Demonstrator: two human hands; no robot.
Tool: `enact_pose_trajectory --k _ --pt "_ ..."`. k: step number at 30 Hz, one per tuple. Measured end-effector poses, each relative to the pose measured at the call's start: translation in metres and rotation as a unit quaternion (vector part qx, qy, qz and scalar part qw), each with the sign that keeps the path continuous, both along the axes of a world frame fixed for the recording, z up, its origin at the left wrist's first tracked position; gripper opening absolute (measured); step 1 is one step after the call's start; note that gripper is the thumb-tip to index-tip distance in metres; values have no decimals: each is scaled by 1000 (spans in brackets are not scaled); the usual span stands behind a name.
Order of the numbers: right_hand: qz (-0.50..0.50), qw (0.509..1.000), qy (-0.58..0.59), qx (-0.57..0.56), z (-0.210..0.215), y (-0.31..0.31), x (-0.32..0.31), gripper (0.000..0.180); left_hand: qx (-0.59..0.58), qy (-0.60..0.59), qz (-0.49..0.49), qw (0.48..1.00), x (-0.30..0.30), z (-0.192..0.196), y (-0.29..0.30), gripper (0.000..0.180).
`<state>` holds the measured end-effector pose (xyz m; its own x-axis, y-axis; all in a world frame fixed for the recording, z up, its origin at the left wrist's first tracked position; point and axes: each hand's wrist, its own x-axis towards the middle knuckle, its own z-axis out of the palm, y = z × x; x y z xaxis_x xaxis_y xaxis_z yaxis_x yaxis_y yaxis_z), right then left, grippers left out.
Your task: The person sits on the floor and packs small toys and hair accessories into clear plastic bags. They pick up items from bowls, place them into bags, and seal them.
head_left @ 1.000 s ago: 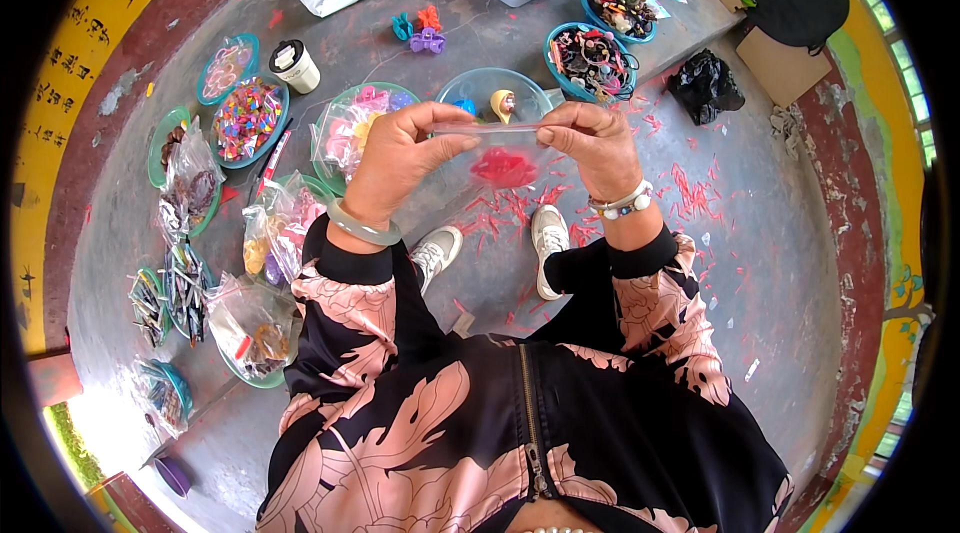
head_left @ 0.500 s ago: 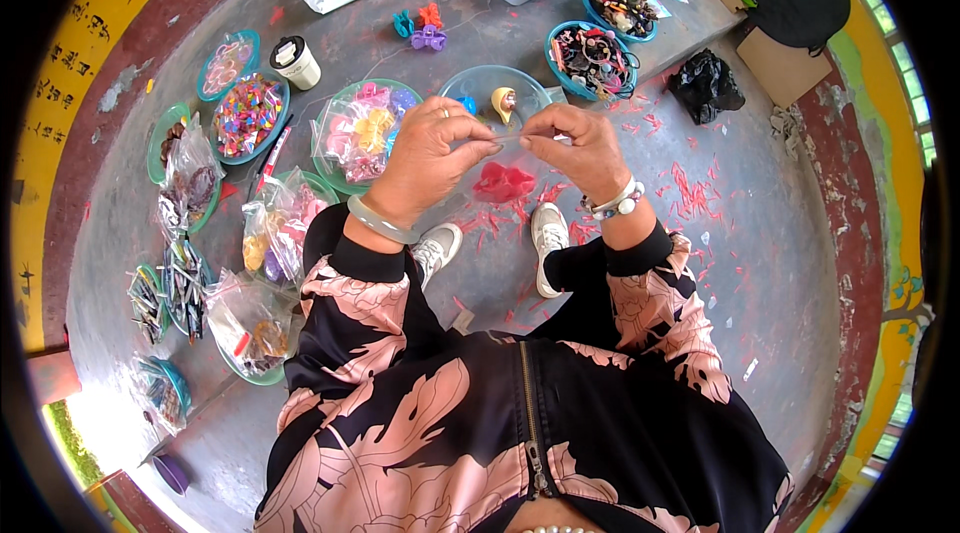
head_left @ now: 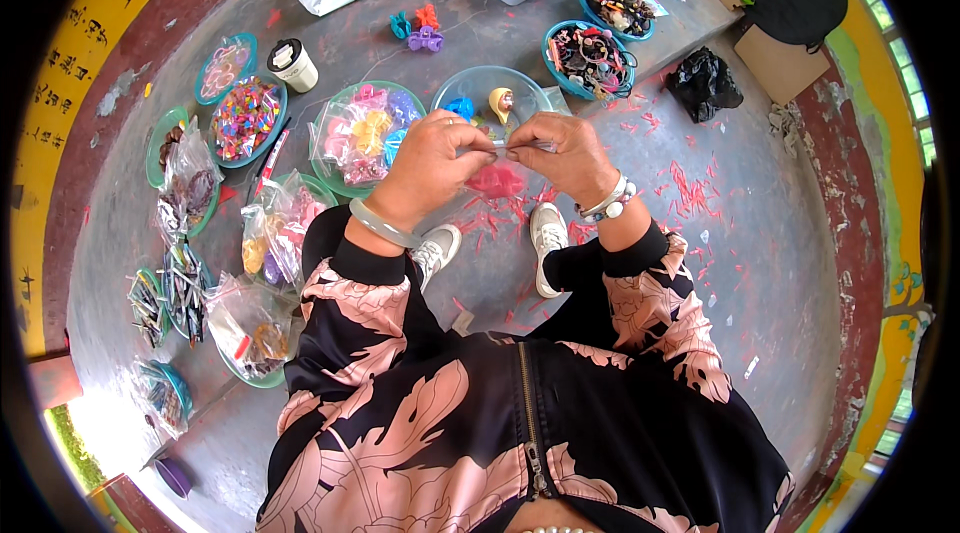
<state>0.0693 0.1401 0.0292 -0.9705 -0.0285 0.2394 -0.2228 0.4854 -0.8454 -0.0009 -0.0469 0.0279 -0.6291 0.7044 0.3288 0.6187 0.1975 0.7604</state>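
My left hand (head_left: 425, 161) and my right hand (head_left: 575, 155) pinch the top edge of a small clear plastic bag (head_left: 501, 157), their fingertips almost touching. Inside it, below my fingers, hangs a pinkish-red piece (head_left: 496, 182) that looks like a hair clip, blurred by the plastic. Just beyond my hands stands a clear greenish bowl (head_left: 488, 69). It holds a blue clip (head_left: 461, 108) and a cream-and-brown piece (head_left: 501, 102) whose kind I cannot make out.
Left of my hands, a basin (head_left: 330, 168) holds bagged pastel clips, near a lidded cup (head_left: 293, 65). Several basins of small goods line the left. Three claw clips (head_left: 425, 28) lie ahead. Hair ties fill a blue basin (head_left: 590, 61); red scraps (head_left: 690, 195) litter the floor.
My hands have drawn closer together along the bag's top edge. The pinkish-red piece sits slightly higher and looks hazier through the plastic.
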Motion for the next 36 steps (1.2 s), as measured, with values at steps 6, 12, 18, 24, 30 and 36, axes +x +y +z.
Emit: enact_pose_trajectory --k 6,12,18,24,30,36 --pt "-1 999 -41 -26 5 -1 1 9 -9 -69 3 998 1 1 -2 14" --pt "-10 998 -60 -15 9 2 1 11 19 -121 22 992 -1 -6 -1 15" --pt "19 999 -39 -3 4 4 -1 12 15 -87 14 996 0 -6 0 13" --pt "25 998 -45 26 2 2 -1 11 2 -69 10 998 3 -5 2 12" --pt "25 998 -61 11 1 2 -1 11 8 -56 3 998 3 -5 3 13" --pt "11 997 -76 1 1 -1 0 11 -3 -35 0 999 2 -6 2 14"
